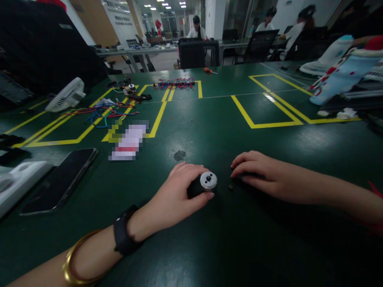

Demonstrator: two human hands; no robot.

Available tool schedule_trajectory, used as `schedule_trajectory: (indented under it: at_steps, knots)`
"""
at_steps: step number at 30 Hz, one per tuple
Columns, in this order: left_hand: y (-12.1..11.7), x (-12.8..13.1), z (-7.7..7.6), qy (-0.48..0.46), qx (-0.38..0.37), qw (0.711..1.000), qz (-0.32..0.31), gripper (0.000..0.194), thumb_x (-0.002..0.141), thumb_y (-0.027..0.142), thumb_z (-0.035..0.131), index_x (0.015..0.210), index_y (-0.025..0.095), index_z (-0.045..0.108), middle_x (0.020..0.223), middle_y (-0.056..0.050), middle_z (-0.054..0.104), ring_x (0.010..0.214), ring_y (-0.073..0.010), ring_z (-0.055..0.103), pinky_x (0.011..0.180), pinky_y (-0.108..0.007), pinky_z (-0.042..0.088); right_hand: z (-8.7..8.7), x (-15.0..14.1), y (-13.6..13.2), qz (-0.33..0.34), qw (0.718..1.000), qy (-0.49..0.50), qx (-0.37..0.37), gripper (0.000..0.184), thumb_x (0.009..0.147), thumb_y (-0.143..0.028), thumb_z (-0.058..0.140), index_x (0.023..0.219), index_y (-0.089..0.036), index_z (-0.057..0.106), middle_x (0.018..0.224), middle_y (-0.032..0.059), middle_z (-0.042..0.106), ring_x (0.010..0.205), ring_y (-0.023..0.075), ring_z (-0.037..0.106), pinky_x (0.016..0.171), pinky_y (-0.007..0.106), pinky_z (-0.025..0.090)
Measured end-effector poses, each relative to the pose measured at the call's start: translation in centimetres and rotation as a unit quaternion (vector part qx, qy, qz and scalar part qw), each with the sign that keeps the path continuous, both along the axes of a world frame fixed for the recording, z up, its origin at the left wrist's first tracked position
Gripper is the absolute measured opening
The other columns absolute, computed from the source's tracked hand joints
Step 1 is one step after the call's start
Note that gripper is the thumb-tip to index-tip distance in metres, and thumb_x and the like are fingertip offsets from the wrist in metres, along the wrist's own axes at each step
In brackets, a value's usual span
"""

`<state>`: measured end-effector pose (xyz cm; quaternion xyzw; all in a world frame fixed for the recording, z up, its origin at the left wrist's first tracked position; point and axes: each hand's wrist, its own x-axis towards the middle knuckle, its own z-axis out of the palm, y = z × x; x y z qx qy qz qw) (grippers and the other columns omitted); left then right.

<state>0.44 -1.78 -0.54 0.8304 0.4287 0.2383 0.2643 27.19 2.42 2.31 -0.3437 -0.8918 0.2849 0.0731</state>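
Note:
My left hand [185, 187] is wrapped round a dark cylindrical motor [208, 181], low over the green table. The motor's pale round end face points up toward me, with a dark centre and small dark holes. Its lower part is hidden by my fingers and shadow. A tiny dark ring-shaped part, like a nut [230, 187], lies on the table between my two hands. Just right of it, my right hand [263, 173] rests with loosely bent, parted fingers, its fingertips close to the tabletop. I see nothing held in it.
Left are a phone [61, 179], a white power strip [22, 183], loose wires [110, 113] and a white fan [67, 95]. Wire bundles [176, 83] and an orange screwdriver [209, 71] lie farther back. A light-blue bottle [344, 75] stands right. Yellow tape [277, 125] marks the table; people sit beyond.

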Motion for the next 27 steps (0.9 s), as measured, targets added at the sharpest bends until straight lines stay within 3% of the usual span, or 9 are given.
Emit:
schedule_trajectory:
  at_steps: [3, 7, 13, 17, 22, 27]
  knots:
    - [0.0, 0.0, 0.0, 0.002, 0.002, 1.000, 0.003, 0.033, 0.083, 0.027, 0.067, 0.113, 0.025, 0.056, 0.117, -0.002, 0.062, 0.108, -0.0237, 0.054, 0.098, -0.042, 0.037, -0.1, -0.4, -0.2, 0.008, 1.000, -0.003, 0.010, 0.027, 0.084, -0.035, 0.063, 0.108, -0.025, 0.066, 0.123, 0.0066, 0.056, 0.112, 0.0247, 0.053, 0.095, 0.044, 0.045]
    - [0.0, 0.1, 0.1, -0.001, 0.004, 1.000, 0.002, 0.033, 0.082, 0.026, 0.067, 0.113, 0.025, 0.056, 0.117, -0.003, 0.062, 0.108, -0.0240, 0.054, 0.099, -0.042, 0.037, -0.5, -1.7, -0.4, 0.019, 0.999, 0.024, 0.029, 0.016, 0.085, -0.030, 0.062, 0.096, -0.022, 0.069, 0.115, 0.0074, 0.060, 0.105, 0.0232, 0.056, 0.090, 0.042, 0.046]
    - [0.0, 0.1, 0.0, -0.003, -0.005, 1.000, 0.000, 0.031, 0.082, 0.025, 0.065, 0.112, 0.024, 0.057, 0.112, -0.004, 0.063, 0.105, -0.0245, 0.055, 0.097, -0.042, 0.038, 1.1, -4.5, -0.4, 0.004, 0.981, 0.178, 0.075, 0.012, 0.086, -0.020, 0.060, 0.096, -0.021, 0.066, 0.106, 0.0060, 0.061, 0.100, 0.0187, 0.059, 0.088, 0.034, 0.047]
    - [0.0, 0.1, 0.1, -0.009, -0.007, 1.000, -0.003, 0.030, 0.083, 0.025, 0.065, 0.112, 0.024, 0.056, 0.108, -0.003, 0.063, 0.104, -0.0235, 0.054, 0.097, -0.041, 0.038, 1.5, -5.9, -0.5, 0.024, 0.981, 0.176, 0.082, 0.012, 0.086, -0.018, 0.060, 0.095, -0.020, 0.067, 0.105, 0.0060, 0.061, 0.100, 0.0178, 0.059, 0.088, 0.032, 0.047]
    - [0.0, 0.2, 0.2, -0.006, -0.007, 1.000, -0.008, 0.032, 0.084, 0.025, 0.065, 0.114, 0.024, 0.056, 0.111, -0.002, 0.062, 0.104, -0.0224, 0.054, 0.096, -0.039, 0.037, 1.5, -5.4, -0.8, 0.015, 0.984, 0.163, 0.067, 0.012, 0.085, -0.020, 0.062, 0.096, -0.019, 0.069, 0.106, 0.0059, 0.062, 0.099, 0.0163, 0.059, 0.089, 0.030, 0.047]
    - [0.1, 0.1, 0.2, 0.001, 0.000, 1.000, -0.006, 0.030, 0.083, 0.026, 0.067, 0.111, 0.025, 0.057, 0.112, -0.002, 0.062, 0.104, -0.0226, 0.054, 0.097, -0.040, 0.036, 0.6, -3.2, -0.9, -0.056, 0.984, 0.162, 0.047, 0.009, 0.085, -0.026, 0.063, 0.090, -0.021, 0.069, 0.105, 0.0046, 0.064, 0.099, 0.0184, 0.061, 0.088, 0.032, 0.047]
